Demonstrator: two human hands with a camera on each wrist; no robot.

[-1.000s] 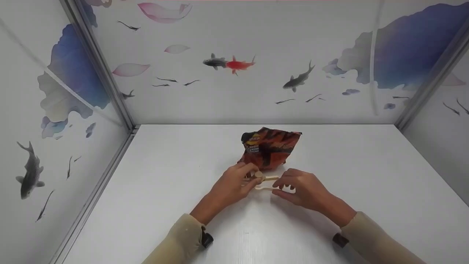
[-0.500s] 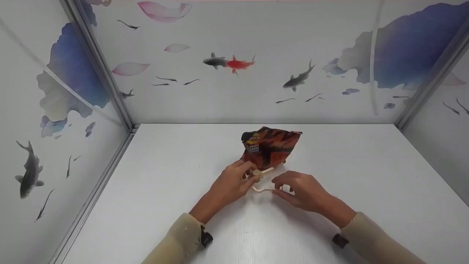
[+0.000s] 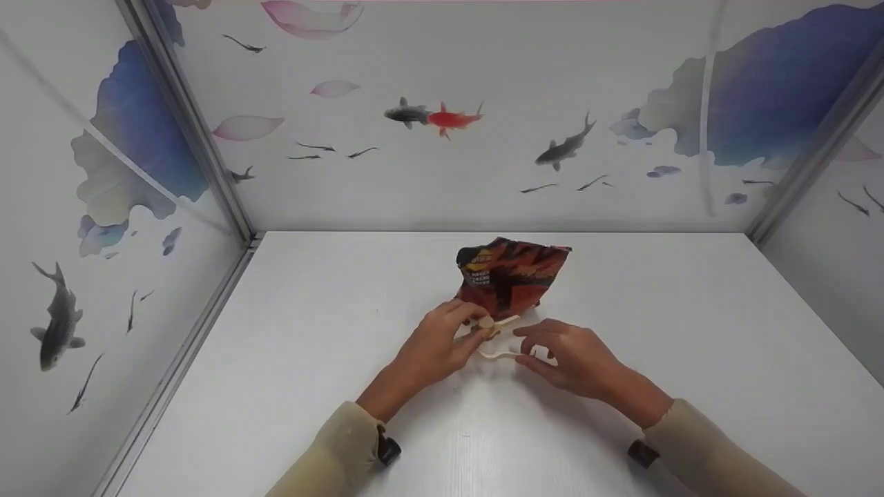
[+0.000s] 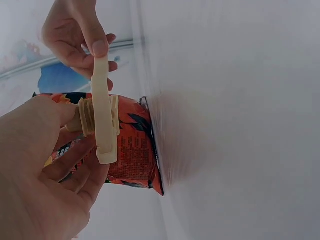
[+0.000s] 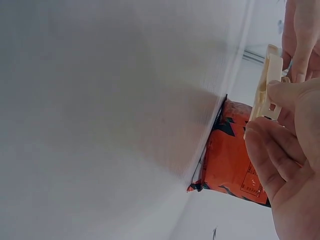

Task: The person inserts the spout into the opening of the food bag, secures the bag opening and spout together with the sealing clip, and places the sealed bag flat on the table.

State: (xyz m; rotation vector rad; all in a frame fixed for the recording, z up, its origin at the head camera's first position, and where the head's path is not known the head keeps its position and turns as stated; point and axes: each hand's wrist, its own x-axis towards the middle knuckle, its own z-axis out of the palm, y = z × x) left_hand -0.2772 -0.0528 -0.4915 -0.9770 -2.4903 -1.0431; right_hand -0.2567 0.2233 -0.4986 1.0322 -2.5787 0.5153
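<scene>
Between my hands is a cream plastic bag clip (image 3: 498, 356) with two long arms and a round, ribbed cap (image 4: 87, 116). My left hand (image 3: 435, 345) pinches the clip at the cap end, thumb and fingers on either side. With thumb and fingertips, my right hand (image 3: 573, 359) holds the free end of the near arm. The arms stand apart, the far one (image 3: 507, 322) angled up toward the bag. Behind the clip stands a crumpled red and black snack bag (image 3: 514, 279), its top leaning to the right. My left fingers overlap its lower edge in the head view.
A white table (image 3: 311, 297) lies under the hands, enclosed by white panels (image 3: 483, 193) printed with fish and petals. Metal frame posts (image 3: 200, 131) stand at the corners. A dark wrist device (image 3: 389, 450) shows at each sleeve.
The clip's arms have spread apart, the far one swinging up and away from my right fingers. Both hands stay almost in place, and the bag has not moved.
</scene>
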